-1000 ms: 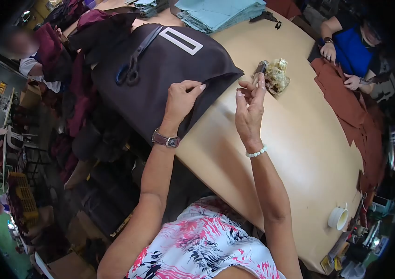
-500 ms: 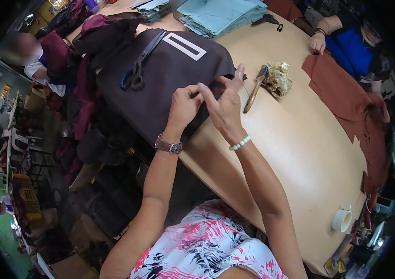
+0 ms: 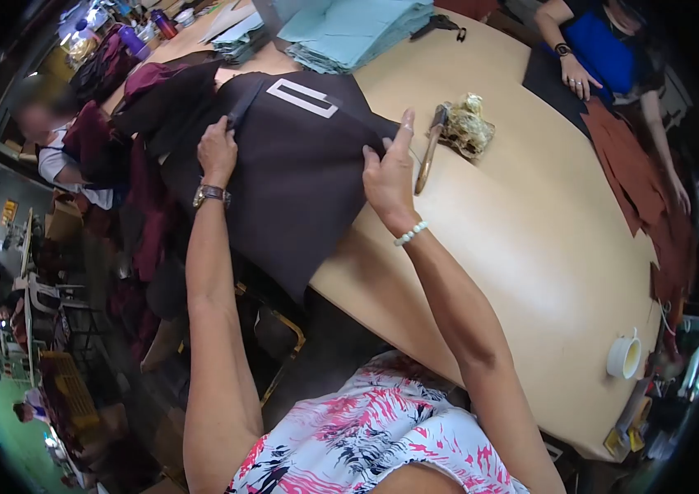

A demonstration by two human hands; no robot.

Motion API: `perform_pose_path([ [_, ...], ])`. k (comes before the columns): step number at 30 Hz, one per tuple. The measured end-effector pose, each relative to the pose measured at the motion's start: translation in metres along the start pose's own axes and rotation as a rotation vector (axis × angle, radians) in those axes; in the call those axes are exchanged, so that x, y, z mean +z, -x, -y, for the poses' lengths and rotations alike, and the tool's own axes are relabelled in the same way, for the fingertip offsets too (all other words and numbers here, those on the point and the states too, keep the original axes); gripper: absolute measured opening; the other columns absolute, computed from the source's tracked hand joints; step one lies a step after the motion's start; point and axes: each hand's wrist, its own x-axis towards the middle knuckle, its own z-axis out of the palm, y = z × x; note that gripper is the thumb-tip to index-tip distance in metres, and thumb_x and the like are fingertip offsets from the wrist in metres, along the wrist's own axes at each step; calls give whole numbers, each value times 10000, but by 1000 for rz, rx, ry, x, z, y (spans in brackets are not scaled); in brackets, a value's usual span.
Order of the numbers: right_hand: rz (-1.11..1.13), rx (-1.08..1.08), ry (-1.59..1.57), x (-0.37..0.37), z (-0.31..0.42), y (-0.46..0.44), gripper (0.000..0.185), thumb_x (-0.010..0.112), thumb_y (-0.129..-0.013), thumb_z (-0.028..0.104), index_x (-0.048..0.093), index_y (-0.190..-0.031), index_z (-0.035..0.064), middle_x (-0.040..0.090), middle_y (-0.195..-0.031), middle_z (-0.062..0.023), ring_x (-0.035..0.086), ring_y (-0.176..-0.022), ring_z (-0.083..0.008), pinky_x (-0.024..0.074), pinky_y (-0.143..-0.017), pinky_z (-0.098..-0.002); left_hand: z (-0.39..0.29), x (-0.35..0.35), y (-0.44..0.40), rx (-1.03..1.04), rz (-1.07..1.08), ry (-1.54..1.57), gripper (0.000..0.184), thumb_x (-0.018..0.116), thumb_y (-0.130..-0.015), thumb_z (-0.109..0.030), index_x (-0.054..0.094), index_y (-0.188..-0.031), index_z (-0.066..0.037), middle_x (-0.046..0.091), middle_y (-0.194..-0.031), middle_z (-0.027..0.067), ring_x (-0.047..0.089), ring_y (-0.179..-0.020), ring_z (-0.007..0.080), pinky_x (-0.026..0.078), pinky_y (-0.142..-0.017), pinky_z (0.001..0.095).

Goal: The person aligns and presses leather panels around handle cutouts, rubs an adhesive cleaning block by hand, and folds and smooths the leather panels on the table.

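Observation:
A dark brown fabric piece (image 3: 292, 181) lies over the table's left edge, with a white rectangular frame (image 3: 300, 97) on its upper part. My left hand (image 3: 218, 154) is closed around the handle end of the scissors (image 3: 244, 105), whose blades look blurred on the fabric; the handles are hidden by my fingers. At the fabric's right edge my right hand (image 3: 389, 177) has its thumb and curled fingers on the material, index finger pointing up. Just right of that hand are a wooden-handled brush (image 3: 427, 158) and a crumpled yellowish clump (image 3: 469, 128).
Stacked light-blue sheets (image 3: 349, 33) and a small black tool (image 3: 440, 26) lie at the table's far side. A white cup (image 3: 624, 357) stands near the right edge. Across the table a person's hand (image 3: 580, 78) rests by rust-coloured fabric (image 3: 621, 165). Another person sits at far left.
My hands were together over the fabric's right part; now they are apart. The left has moved left onto the scissors, and the right is at the fabric's edge. The view has shifted slightly.

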Motion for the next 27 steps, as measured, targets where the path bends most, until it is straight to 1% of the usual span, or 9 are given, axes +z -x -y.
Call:
perform_pose_path([
  [3,-78,-115,-206,-44,6,9,778,475,-822,-59,-19,-1421,-1,403,-1322,-290,585,-1029,-314,466,-839,-337,4,-5,-10,40,-26,-100,313,560,-845,-178,574,-1146,-92,616,-996,131,613,-886,327,490,-763,436],
  [4,38,115,-256,-78,26,19,765,464,-824,-78,-2,-1426,0,404,-1331,-263,590,-990,-261,466,-818,-296,1,-10,-14,35,-10,-132,320,557,-847,-180,565,-1155,-93,616,-994,131,613,-887,328,490,-760,439],
  [7,-35,112,-158,-153,18,48,743,491,-827,-70,63,-1429,0,546,-1135,-201,589,-911,-193,477,-766,-273,5,-7,-22,90,70,-207,342,549,-854,-188,541,-1183,-95,615,-990,139,609,-893,339,489,-750,448],
  [10,-141,387,-134,-231,13,90,722,505,-825,-74,102,-1421,-16,566,-1043,-164,583,-887,-173,483,-752,-270,-11,-3,-17,89,131,-237,400,548,-866,-228,506,-1228,-62,599,-1024,179,583,-959,344,465,-805,429],
  [12,-238,413,-61,-277,5,124,718,490,-822,-83,87,-1415,-36,597,-996,-168,581,-848,-148,469,-749,-225,-26,13,-23,363,-131,-123,454,549,-877,-271,481,-1246,-15,581,-1069,206,545,-1020,347,430,-867,418],
  [16,-462,509,-43,-344,-19,197,712,456,-812,-94,79,-1413,-43,610,-995,-193,582,-826,-143,446,-770,-211,-190,-43,28,578,-150,390,456,553,-885,-262,473,-1243,8,552,-1136,208,498,-1090,357,393,-931,398],
  [20,-681,592,158,-378,-28,243,667,472,-806,-80,153,-1392,-66,576,-1084,-207,575,-918,-171,430,-836,-245,-308,-68,112,970,221,763,530,554,-883,-263,395,-1332,-30,393,-1369,180,348,-1282,317,282,-1048,390],
  [26,-1006,400,401,-413,-77,273,609,547,-822,-5,249,-1344,-101,554,-1114,-202,570,-939,-212,426,-855,-275,-368,-39,216,1172,734,608,684,508,-867,-478,307,-1395,-93,224,-1459,177,192,-1350,358,173,-1077,504],
  [27,-996,375,457,-419,-82,273,619,561,-823,11,249,-1347,-94,572,-1079,-204,581,-917,-210,436,-835,-279,-365,-39,225,1199,699,555,703,515,-856,-490,306,-1395,-91,224,-1457,182,196,-1347,362,173,-1075,511],
])
